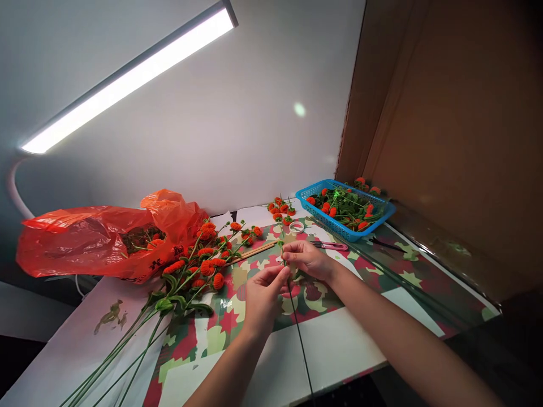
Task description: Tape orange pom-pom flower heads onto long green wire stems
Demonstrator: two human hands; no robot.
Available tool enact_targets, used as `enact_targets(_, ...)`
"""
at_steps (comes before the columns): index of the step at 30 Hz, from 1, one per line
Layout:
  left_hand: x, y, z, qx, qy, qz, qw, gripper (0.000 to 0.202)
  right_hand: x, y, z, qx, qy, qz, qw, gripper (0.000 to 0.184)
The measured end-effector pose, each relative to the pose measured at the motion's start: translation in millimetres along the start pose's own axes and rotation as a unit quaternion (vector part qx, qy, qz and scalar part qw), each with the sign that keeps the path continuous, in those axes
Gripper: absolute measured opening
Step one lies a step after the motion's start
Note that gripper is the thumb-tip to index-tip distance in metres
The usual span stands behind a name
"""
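Note:
My left hand [263, 294] and my right hand [309, 258] meet over the patterned table cover, both pinched on a thin dark wire stem [299, 333] that runs down toward the table's near edge. The stem's green-wrapped top [281, 247] shows just above my fingers. A bunch of finished orange pompom flowers on long green stems [199, 265] lies to the left of my left hand.
An orange plastic bag [97, 237] holding more flowers sits at the left. A blue basket [345, 212] of orange buds stands at the back right, with loose buds [280, 209], a tape roll [296, 227], pink-handled scissors [331, 246] and a wooden stick [254, 251] nearby. A cardboard wall [445, 141] rises on the right.

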State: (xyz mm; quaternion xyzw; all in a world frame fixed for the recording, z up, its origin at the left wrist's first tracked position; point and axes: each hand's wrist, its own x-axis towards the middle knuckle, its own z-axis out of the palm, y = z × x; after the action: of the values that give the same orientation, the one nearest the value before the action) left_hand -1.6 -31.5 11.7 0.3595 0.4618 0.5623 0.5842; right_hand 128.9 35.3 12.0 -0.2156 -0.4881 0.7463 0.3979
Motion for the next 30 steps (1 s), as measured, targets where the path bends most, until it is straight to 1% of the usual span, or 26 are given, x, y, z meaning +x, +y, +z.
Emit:
enact_targets(2, 0.7, -0.1, -0.9, 0.001, -0.015, 0.014, 1.000, 0.025, 0.1, 0.3, 0.5, -0.008, 0.012, -0.004, 1.000, 0.026)
enact_targets(4, 2.1, -0.3, -1.0, -0.044, -0.030, 0.005, 0.999, 0.026, 0.2, 1.2, 1.5, 0.005, 0.015, 0.002, 1.000, 0.027)
enact_targets(6, 3.4, -0.1, -0.2, -0.103, -0.044, -0.027, 0.993, 0.028, 0.0, 2.4, 2.4, 0.028, 0.009, 0.016, 0.999, 0.029)
enact_targets(9, 4.3, 0.7, 0.8, -0.174, -0.067, -0.077, 0.979, 0.029, -0.7, 4.3, 2.9, 0.054, -0.018, 0.038, 0.998, 0.032)
enact_targets(12, 4.8, 0.6, 0.4, -0.206, -0.081, -0.108, 0.969, 0.029, -1.4, 5.3, 2.5, 0.053, -0.046, 0.047, 0.996, 0.032)
enact_targets(14, 5.0, -0.2, -0.6, -0.196, -0.085, -0.121, 0.969, 0.028, -1.4, 4.7, 2.1, 0.047, -0.046, 0.045, 0.997, 0.030)
enact_targets(16, 4.9, -0.9, -1.9, -0.162, -0.073, -0.113, 0.978, 0.028, -1.3, 2.9, 1.6, 0.033, -0.030, 0.042, 0.998, 0.029)
enact_targets(18, 4.1, -0.7, -3.4, -0.095, -0.044, -0.075, 0.992, 0.029, -1.2, 0.3, 0.9, 0.003, 0.001, 0.031, 0.999, 0.028)
enact_targets(20, 2.9, 0.4, -4.7, -0.011, -0.017, -0.024, 1.000, 0.029, -1.3, -2.2, 0.2, -0.038, 0.029, 0.019, 0.999, 0.027)
enact_targets(22, 2.3, 1.6, -5.5, 0.038, -0.011, 0.003, 0.999, 0.027, -1.6, -3.4, -0.3, -0.068, 0.049, 0.007, 0.996, 0.026)
enact_targets(23, 2.3, 2.0, -5.7, 0.036, -0.016, 0.002, 0.999, 0.026, -1.7, -3.3, -0.4, -0.075, 0.053, 0.003, 0.996, 0.026)
enact_targets(26, 3.7, 2.2, -5.3, -0.047, -0.044, -0.037, 0.997, 0.025, -1.5, 0.2, 0.2, -0.051, 0.044, 0.002, 0.998, 0.026)
enact_targets(30, 4.9, 2.4, -2.1, -0.163, -0.054, -0.096, 0.981, 0.028, -0.8, 6.4, 2.6, 0.039, 0.012, 0.033, 0.999, 0.030)
